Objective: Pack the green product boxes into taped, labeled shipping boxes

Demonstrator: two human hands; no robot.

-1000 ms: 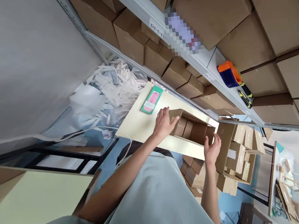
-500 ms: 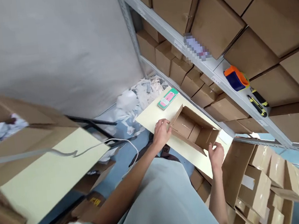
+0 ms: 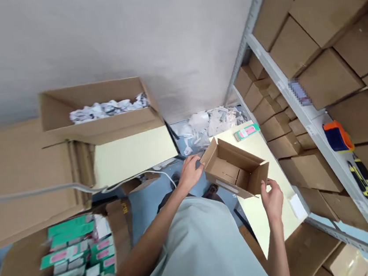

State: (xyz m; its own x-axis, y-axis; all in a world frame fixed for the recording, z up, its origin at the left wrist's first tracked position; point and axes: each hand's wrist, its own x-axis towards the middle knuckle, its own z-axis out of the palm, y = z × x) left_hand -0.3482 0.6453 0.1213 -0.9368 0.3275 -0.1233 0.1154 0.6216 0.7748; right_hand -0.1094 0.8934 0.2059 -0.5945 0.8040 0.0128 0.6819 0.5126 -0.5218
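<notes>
An open, shallow cardboard box is held in front of me between my two hands, over the near edge of a pale yellow table. My left hand is closed on its left end, fingertips at the rim. At the opposite end, my right hand grips the right corner with thumb and fingers. Its inside shows bare cardboard, and a whitish label is on its near side. Beyond it on the pale yellow table lies a green and pink package.
To the left, a carton of crumpled paper stands behind another pale table. Below is a large carton of green and pink packages. A grey cable crosses there. Shelves of boxes rise on the right, holding a tape dispenser and cutters.
My view has turned left, bringing the carton of packages into sight. Both hands have moved the box toward me, away from the green and pink package, and it now hangs over the table's edge.
</notes>
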